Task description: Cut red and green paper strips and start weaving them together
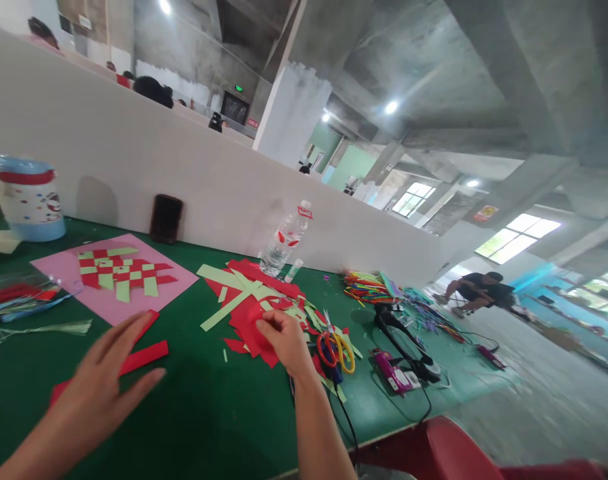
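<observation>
My left hand (101,380) hovers over or rests on red paper strips (145,357) on the green tabletop; its thumb and fingers are apart, and it partly covers the strips. My right hand (287,343) has thumb and fingertips pinched together on a piece of red paper (249,327) in the scrap pile. Pale green strips (227,311) lie across that pile. Beyond my left hand is a pink sheet (107,310) bearing a woven red and pale green paper fish (119,273). Scissors (337,350) with red and yellow handles lie right of my right hand.
A water bottle (287,240), a glue stick (294,271) and a phone (166,218) stand near the white partition (209,180). At far left is a blue-and-white jug (31,200). Headphones (407,340), a purple device (391,373) and colourful bundles (367,288) occupy the right side.
</observation>
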